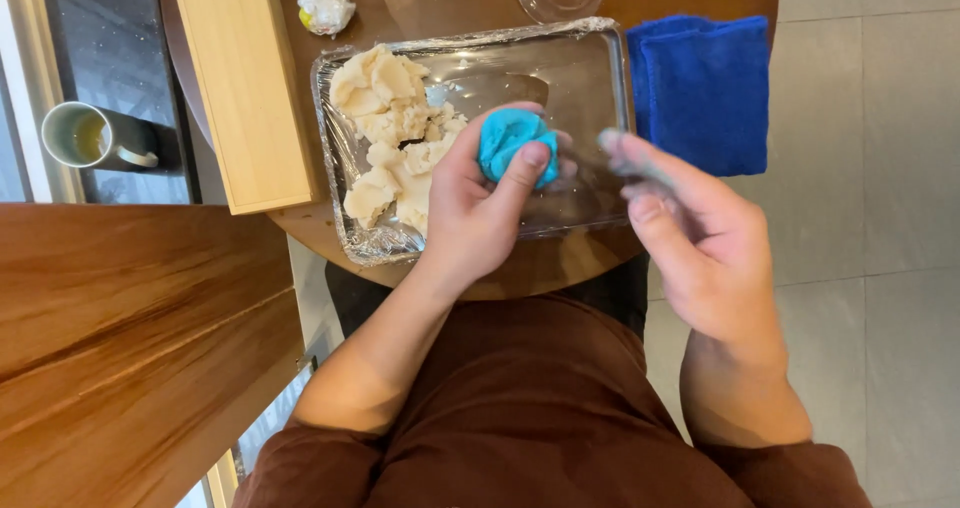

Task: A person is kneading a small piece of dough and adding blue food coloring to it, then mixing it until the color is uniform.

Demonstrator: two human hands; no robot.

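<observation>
Gripping the blue lump [512,140] in our left hand [470,208], thumb pressed on top, we hold it over the tray [590,78] — crumbs fall inside. Our right hand [700,238] hovers loose, empty, beside it. Pale dough [395,128] lies behind.

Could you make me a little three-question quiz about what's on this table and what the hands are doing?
1. True or false: the left hand holds the blue lump of dough.
2. What lies heaped in the foil-lined tray? A) pale dough pieces B) sliced fruit C) coins
3. What lies on the table to the right of the tray?

Key
1. True; its thumb and fingers wrap the lump, while the right hand is beside it, fingers loose and blurred.
2. A, the pale dough pieces fill the tray's left part.
3. A folded blue cloth.
</observation>
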